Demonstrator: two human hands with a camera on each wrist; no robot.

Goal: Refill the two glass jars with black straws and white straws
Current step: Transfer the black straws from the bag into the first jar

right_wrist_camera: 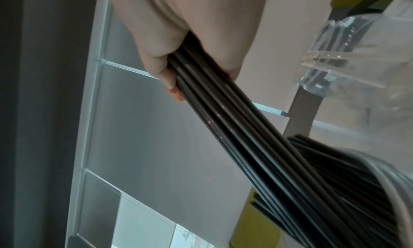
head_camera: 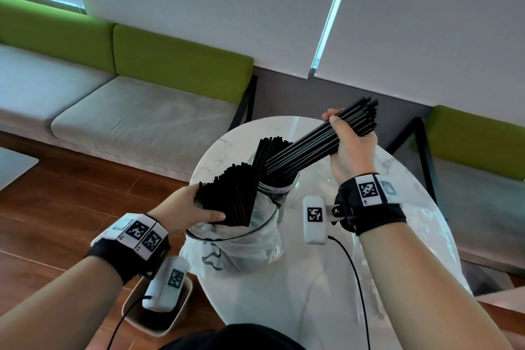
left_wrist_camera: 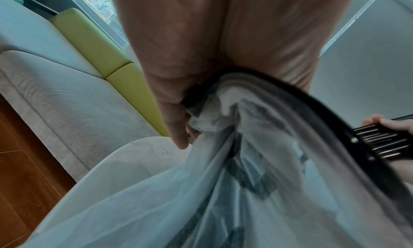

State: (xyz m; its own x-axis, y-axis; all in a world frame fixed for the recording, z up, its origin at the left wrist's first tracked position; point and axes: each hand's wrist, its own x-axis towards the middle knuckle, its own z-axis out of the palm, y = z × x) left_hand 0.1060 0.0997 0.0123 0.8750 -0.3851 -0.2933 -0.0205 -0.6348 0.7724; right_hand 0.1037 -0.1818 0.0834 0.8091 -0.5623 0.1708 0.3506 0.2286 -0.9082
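Observation:
On the round marble table (head_camera: 397, 236) stands a glass jar (head_camera: 277, 190) partly filled with black straws. My right hand (head_camera: 349, 139) grips a slanting bundle of black straws (head_camera: 306, 148) whose lower ends sit in that jar; the right wrist view shows the right hand (right_wrist_camera: 178, 66), the bundle (right_wrist_camera: 223, 124) and the jar (right_wrist_camera: 391, 172). In front, a second jar (head_camera: 255, 229) is wrapped in a white plastic bag (head_camera: 241, 247). Over its mouth my left hand (head_camera: 207, 204) grips a fanned bundle of black straws (head_camera: 233, 196). The left hand (left_wrist_camera: 178, 124) also touches the bag (left_wrist_camera: 223, 181). No white straws show.
A bench with grey cushions (head_camera: 136, 119) and green backrests (head_camera: 181, 60) runs behind the table. A beige bin (head_camera: 159, 318) sits on the wooden floor at the lower left. Crumpled clear plastic (right_wrist_camera: 357, 57) lies beyond the jar. White blinds cover the wall.

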